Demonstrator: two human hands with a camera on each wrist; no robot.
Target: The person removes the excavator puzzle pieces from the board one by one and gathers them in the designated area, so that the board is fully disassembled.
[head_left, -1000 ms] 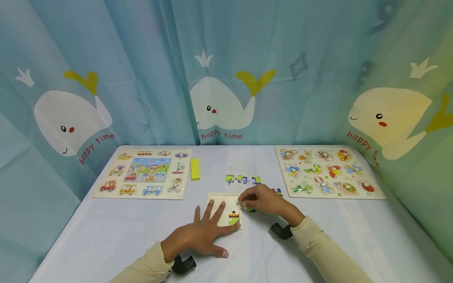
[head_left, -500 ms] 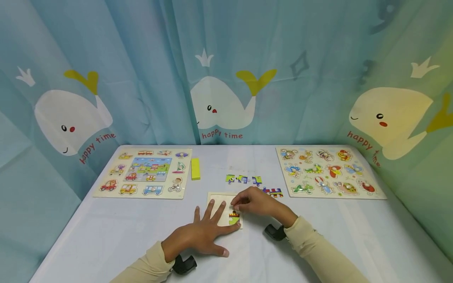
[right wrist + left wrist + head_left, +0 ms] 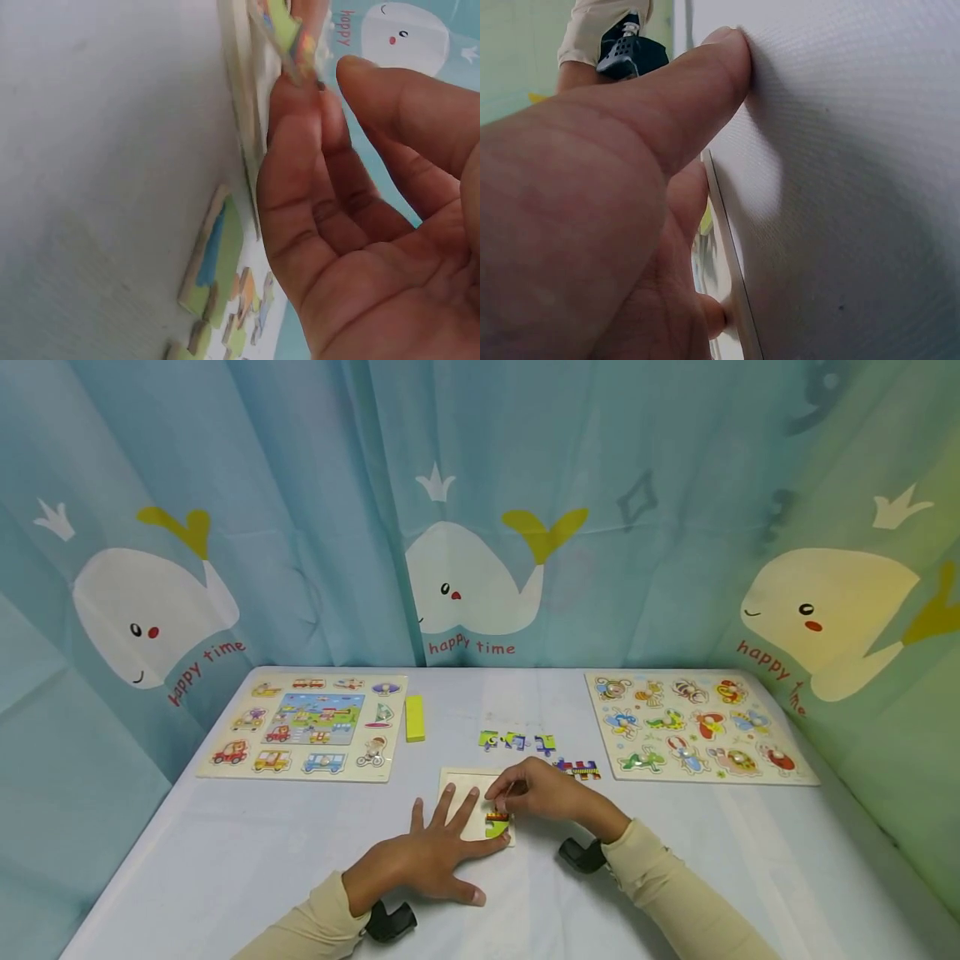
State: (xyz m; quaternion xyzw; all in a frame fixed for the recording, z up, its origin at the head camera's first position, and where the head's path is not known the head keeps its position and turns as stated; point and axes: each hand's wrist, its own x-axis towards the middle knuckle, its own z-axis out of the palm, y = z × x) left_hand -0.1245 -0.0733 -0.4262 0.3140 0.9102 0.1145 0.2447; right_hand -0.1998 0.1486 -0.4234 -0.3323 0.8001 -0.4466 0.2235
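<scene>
My left hand (image 3: 431, 860) lies spread over a small square wooden puzzle tray (image 3: 456, 777), its fingertips resting on it. In the left wrist view, the left thumb (image 3: 697, 82) points out over the white cloth beside the tray's edge (image 3: 731, 259). Over the tray's right side, my right hand (image 3: 543, 789) has its fingers curled in a pinch. A tilted puzzle piece (image 3: 285, 26), green and orange, shows right at its fingertips in the right wrist view. Just below these fingers, a green, red and yellow puzzle piece (image 3: 497, 827) sits in the tray's near right corner.
Several loose puzzle pieces (image 3: 516, 741) lie behind the tray, and more purple and red pieces (image 3: 577, 769) to its right. A vehicle board (image 3: 292, 764) and a yellow block (image 3: 415, 718) stand back left. An insect board (image 3: 697, 727) is back right, before a whale-print curtain (image 3: 480, 443).
My right hand has moved left from the tray's right edge to above the corner piece, uncovering purple and red pieces. My left hand has stayed in place.
</scene>
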